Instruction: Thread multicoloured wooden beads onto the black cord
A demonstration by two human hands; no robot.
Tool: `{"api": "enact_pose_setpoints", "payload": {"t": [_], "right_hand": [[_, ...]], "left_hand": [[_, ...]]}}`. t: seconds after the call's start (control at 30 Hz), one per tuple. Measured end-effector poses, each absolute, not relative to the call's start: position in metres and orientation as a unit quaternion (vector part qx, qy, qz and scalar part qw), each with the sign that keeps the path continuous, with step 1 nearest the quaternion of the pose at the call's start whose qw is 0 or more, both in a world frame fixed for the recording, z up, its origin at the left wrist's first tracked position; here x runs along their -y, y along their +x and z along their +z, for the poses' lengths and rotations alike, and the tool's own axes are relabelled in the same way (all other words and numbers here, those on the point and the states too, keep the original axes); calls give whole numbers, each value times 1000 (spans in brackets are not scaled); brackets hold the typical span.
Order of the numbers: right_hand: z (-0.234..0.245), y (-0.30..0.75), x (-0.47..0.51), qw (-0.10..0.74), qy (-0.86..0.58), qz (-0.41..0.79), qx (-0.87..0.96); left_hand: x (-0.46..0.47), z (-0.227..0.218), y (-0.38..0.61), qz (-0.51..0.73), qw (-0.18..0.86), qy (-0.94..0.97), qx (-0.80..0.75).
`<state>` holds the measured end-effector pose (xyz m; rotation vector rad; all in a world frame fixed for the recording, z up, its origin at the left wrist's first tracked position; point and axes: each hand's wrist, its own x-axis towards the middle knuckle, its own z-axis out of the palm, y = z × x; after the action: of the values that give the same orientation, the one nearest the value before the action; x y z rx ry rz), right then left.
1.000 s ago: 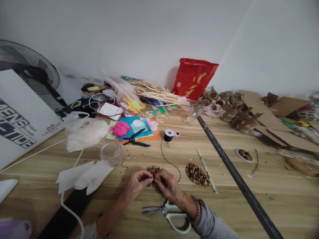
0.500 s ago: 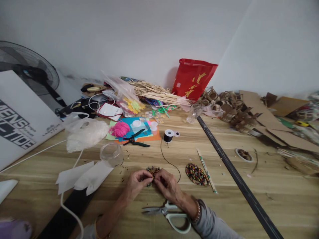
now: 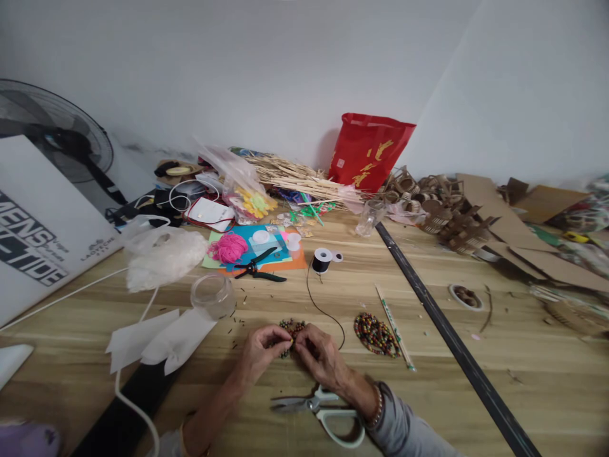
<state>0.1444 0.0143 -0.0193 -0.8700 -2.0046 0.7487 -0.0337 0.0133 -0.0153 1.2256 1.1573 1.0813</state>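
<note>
- The beaded piece (image 3: 291, 327), a small cluster of dark, red and yellowish beads, sits on the bench (image 3: 523, 362) near its front edge, pinched between both hands.
- The left hand (image 3: 261, 350) has its fingers closed narrowly on the piece's left side. The right hand (image 3: 321, 357) does the same on its right side.
- A black cord (image 3: 318, 306) runs from the right hand up to a black spool (image 3: 322, 259).
- A flat oval of beads (image 3: 375, 334) lies just right of the hands, a glass jar (image 3: 213, 294) to the upper left, and scissors (image 3: 328, 411) under the right wrist.
- Nothing blocks the hands.
- Against the earlier frames, hands and piece have hardly shifted.
</note>
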Motion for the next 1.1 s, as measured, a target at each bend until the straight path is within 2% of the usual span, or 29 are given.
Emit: {"api": "enact_pose_setpoints", "payload": {"t": [1.1], "right_hand": [[-17, 143, -15, 411, -303, 289, 810]], "left_hand": [[-13, -10, -34, 428, 522, 572, -466]]}}
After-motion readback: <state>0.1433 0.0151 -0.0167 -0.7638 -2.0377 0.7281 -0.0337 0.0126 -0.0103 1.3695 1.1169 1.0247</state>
